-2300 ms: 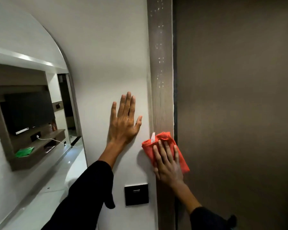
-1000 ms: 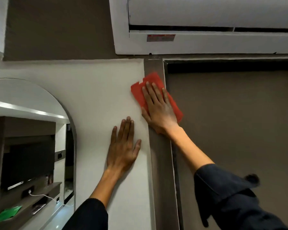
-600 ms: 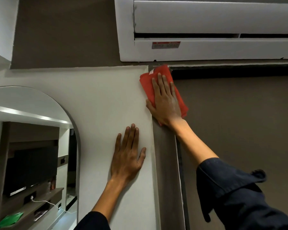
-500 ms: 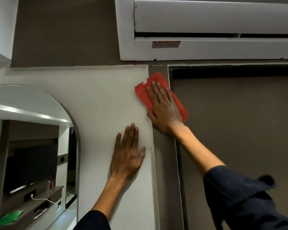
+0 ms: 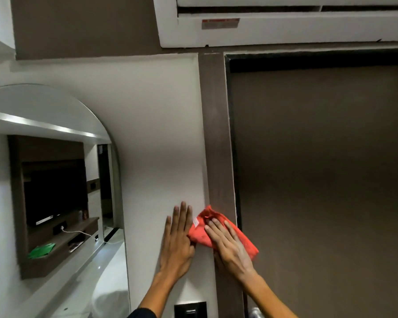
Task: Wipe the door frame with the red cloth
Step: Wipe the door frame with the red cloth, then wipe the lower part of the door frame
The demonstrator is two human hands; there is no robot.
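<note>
The brown door frame (image 5: 216,134) runs vertically between the white wall and the brown door (image 5: 319,168). My right hand (image 5: 230,246) lies flat on the red cloth (image 5: 199,234), pressing it against the frame at lower centre. The cloth spreads across the frame's width and slightly onto the wall, a small white tag showing on its left. My left hand (image 5: 177,239) rests flat on the white wall (image 5: 156,134) just left of the cloth, fingers together, its thumb side touching the cloth's edge.
An air conditioner (image 5: 285,21) hangs above the door. An arched mirror (image 5: 51,180) on the left reflects a TV and shelf. A black switch plate (image 5: 190,309) sits on the wall below my hands. A metal door handle (image 5: 254,313) peeks at the bottom edge.
My right hand has slid the red cloth down the frame from its top corner to beside my left hand. The left hand stays planted on the wall.
</note>
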